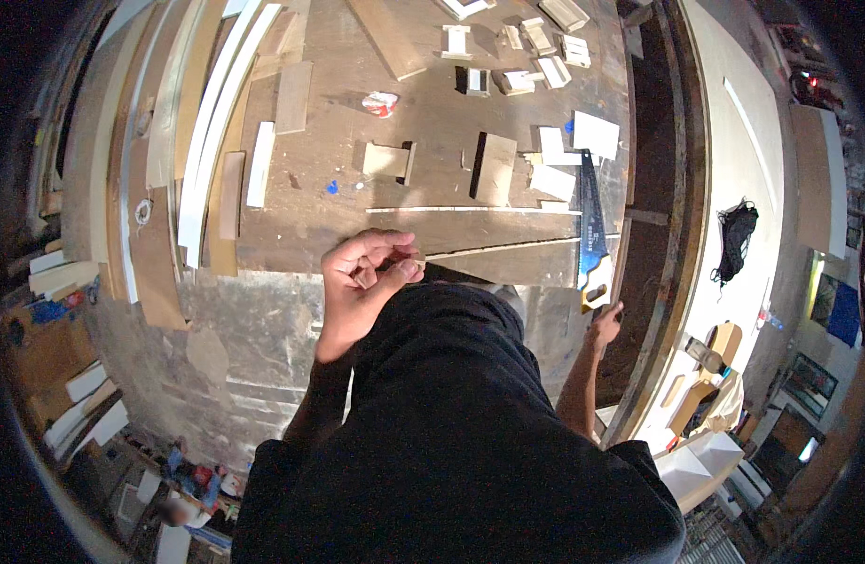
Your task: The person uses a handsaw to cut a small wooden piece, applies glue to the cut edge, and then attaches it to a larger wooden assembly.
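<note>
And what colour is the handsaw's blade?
The blade is dark, with blue near the handle; it shows best in the head view.

A brown counter (301, 226) is flanked at right by a pale worktop (724, 169); the stained floor (216, 348) is unevenly lit.

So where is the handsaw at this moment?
In the head view, the handsaw lies at the right side of the brown worktable, its handle just beyond the person's right hand and its blade beside small white boards.
</note>
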The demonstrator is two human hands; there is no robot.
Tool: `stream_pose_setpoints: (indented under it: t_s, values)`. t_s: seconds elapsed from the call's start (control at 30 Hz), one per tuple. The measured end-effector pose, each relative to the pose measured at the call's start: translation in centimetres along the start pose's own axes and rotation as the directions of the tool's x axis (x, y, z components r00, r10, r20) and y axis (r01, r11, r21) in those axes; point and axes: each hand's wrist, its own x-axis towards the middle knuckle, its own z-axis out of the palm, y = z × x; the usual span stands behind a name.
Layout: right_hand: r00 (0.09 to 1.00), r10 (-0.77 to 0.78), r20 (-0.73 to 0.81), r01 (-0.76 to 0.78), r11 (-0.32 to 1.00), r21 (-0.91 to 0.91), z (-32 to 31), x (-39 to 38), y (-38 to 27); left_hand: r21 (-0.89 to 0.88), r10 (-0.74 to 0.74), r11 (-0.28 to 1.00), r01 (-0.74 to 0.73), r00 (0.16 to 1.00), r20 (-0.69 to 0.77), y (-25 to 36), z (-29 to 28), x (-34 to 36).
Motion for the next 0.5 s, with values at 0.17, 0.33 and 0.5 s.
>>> stream_pose_setpoints:
  t_s: [0.17,0.33,0.5]
  values:
    - [0.931,-0.253,-0.264,0.334,0.882,0.332,2.3,-10.3,-7.6,0.116,-0.021,0.993,0.022,1.0,-0.012,-1.1,-3.7,1.0]
    - [0.257,-0.778,0.573,0.344,0.627,0.698,1.1,-29.6,-23.9,0.127,-0.101,0.987,0.098,0.995,0.013,-6.1,-8.7,1.6]
    - [0.002,-0.775,0.632,0.39,0.582,0.713,2.3,-40.1,-31.2,0.162,-0.15,0.977,0.138,0.987,0.063,-4.8,-10.2,2.4]
